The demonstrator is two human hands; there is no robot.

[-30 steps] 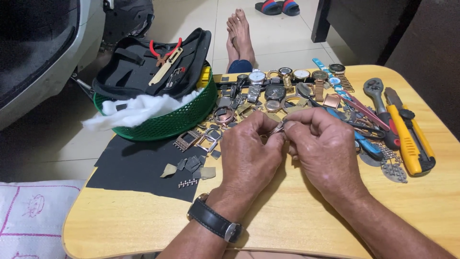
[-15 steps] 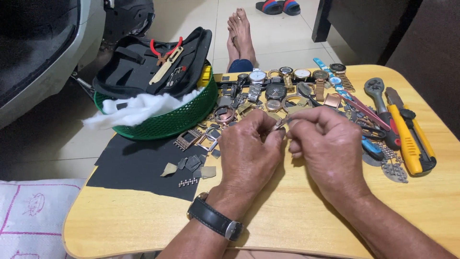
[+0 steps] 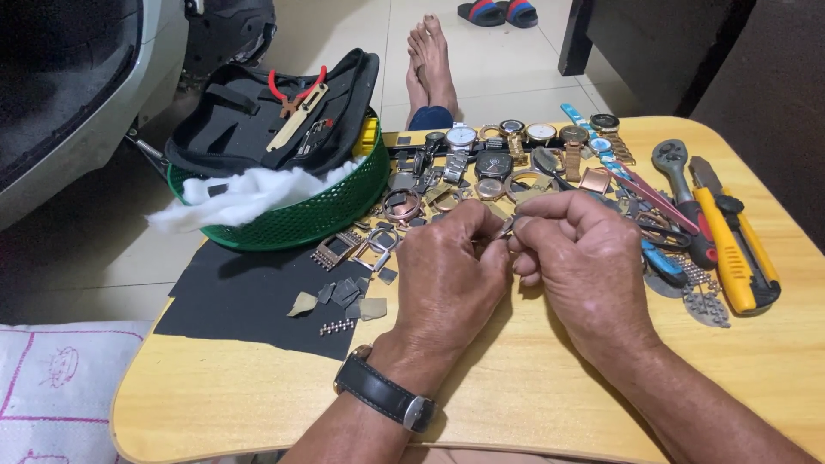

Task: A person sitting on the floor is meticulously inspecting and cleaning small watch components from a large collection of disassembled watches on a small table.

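— What do the hands hold?

— The left hand point(image 3: 451, 266) and right hand point(image 3: 584, 258) meet fingertip to fingertip, both pinched narrow on a small metal part point(image 3: 505, 228) above the middle of the tabletop point(image 3: 516, 395).

— How would it handle?

— Light, stiff and slippery, I judge; best nipped at its ends. Its long axis seems to slant toward the far right corner, though it is too small to be sure.

— Around them?

— Watch parts point(image 3: 481, 167) along the far edge, a black mat point(image 3: 249, 296) left, a green basket point(image 3: 318, 215) at the far left corner.
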